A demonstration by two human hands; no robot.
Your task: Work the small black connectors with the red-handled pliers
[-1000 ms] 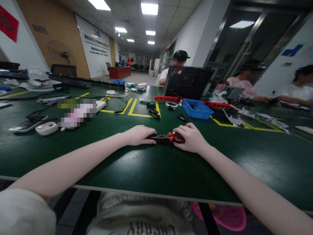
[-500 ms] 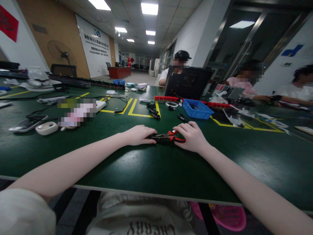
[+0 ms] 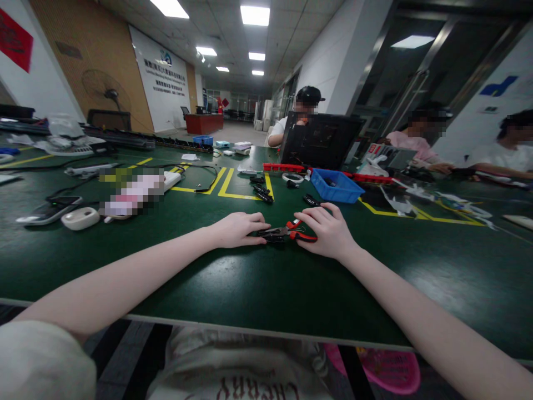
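My right hand is closed around the red and black handles of a pair of pliers, whose jaws point left toward my other hand. Between thumb and fingers, my left hand pinches a small black part low over the green table. The plier jaws lie right along this black part; whether they grip it I cannot tell. Just beyond my right hand lies another black piece. Several similar black pieces rest farther off, near a yellow tape corner.
A blue bin with something dark inside stands beyond my right hand, before a black monitor-like panel. A phone and a cream case lie at left. Co-workers sit across the green table. A pink basket is below.
The plier handles look slightly wider apart, and my right fingers have shifted a little. My left hand stays almost where it was.
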